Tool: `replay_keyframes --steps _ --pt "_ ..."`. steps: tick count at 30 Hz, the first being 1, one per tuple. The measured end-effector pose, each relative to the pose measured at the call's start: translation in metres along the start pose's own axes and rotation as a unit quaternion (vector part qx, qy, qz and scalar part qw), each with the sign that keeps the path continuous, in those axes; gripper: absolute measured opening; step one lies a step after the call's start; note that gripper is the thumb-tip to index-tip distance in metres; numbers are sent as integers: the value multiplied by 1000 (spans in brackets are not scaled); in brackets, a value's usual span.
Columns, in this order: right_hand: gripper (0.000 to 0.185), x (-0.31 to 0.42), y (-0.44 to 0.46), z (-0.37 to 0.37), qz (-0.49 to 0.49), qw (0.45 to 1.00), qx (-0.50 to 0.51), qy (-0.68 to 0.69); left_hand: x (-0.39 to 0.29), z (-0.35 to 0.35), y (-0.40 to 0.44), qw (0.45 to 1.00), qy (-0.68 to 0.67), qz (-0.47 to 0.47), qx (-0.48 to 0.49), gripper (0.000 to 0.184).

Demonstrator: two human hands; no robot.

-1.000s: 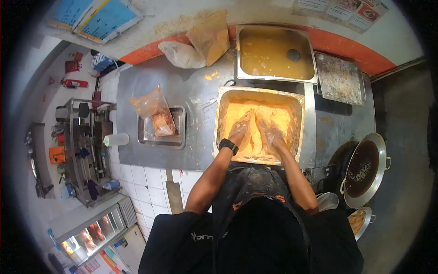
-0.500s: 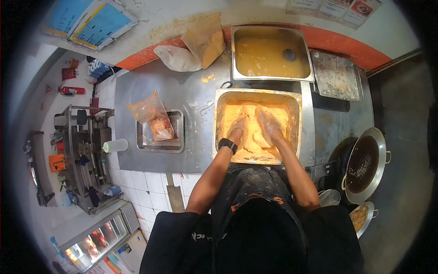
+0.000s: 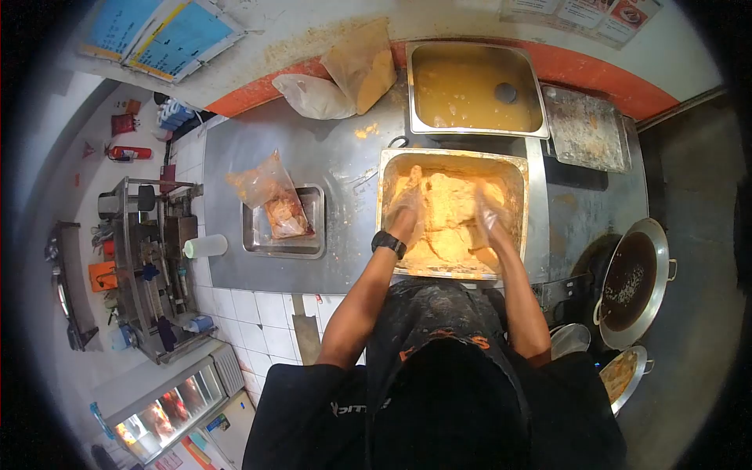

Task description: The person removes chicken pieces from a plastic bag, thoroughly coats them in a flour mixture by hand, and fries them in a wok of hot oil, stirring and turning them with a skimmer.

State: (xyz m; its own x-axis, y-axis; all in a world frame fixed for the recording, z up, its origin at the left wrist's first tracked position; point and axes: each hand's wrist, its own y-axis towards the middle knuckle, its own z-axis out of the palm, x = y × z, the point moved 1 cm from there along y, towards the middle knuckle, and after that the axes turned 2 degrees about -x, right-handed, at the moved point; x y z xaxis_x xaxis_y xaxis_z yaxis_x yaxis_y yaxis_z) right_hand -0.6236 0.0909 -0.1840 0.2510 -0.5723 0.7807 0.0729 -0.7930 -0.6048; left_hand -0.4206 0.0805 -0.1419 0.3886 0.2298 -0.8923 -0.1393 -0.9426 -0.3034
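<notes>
Powder (image 3: 453,205), yellow-orange and lumpy, lies in a steel pan (image 3: 456,155) at the front of the metal counter (image 3: 345,145). 2 hands in clear gloves work there: the left hand (image 3: 406,207) at the pan's left side, the right hand (image 3: 491,222) at its right, well apart. Blur hides whether their fingers grip anything; I cannot tell. Behind sits a 2nd pan (image 3: 479,133) of cloudy liquid. Leftward, a plastic bag (image 3: 283,211) rests on a tray (image 3: 312,215).
</notes>
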Motion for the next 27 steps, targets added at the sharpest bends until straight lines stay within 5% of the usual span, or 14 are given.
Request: replay_keyframes --steps 3,5,7,9,11,12,13,14,15,18,22,24,25,27 --pt "88 -19 -3 -22 108 986 9 -130 -16 3 9 969 198 -130 67 50" --pt "79 -4 -24 4 134 984 -49 -103 60 37 27 986 -155 -65 20 49" --pt "73 -38 -2 20 -49 992 -50 102 47 39 23 998 -32 -16 58 49" --pt "73 -5 -15 15 17 994 -44 101 -5 41 19 876 -472 -95 14 50" --pt "72 11 -25 10 99 928 -72 353 45 48 32 852 -522 -33 -27 45" --pt "72 5 -26 4 101 927 -71 354 52 38 29 973 -228 -36 7 43" --pt "72 -5 -28 -9 103 976 -68 180 67 38 26 997 55 20 43 42" --pt "72 -8 -27 -13 97 993 -61 -1 73 36 21 939 329 91 51 42" --pt "72 -12 -22 -7 93 994 -59 0 77 39 19 938 331 92 48 42" --pt "67 -25 -19 27 -38 997 -57 31 79 57 5 992 107 56 32 43" --pt "65 29 -47 34 63 967 -89 230 51 48 -1 967 -241 -87 4 45" --pt "71 43 -57 19 63 948 -57 307 48 41 2 823 -554 -111 62 46" --pt "78 41 -58 9 65 923 -25 379 51 37 3 823 -554 -111 63 46" --pt "78 -9 -18 -10 72 982 -128 117 63 30 8 920 -365 -144 -10 48"
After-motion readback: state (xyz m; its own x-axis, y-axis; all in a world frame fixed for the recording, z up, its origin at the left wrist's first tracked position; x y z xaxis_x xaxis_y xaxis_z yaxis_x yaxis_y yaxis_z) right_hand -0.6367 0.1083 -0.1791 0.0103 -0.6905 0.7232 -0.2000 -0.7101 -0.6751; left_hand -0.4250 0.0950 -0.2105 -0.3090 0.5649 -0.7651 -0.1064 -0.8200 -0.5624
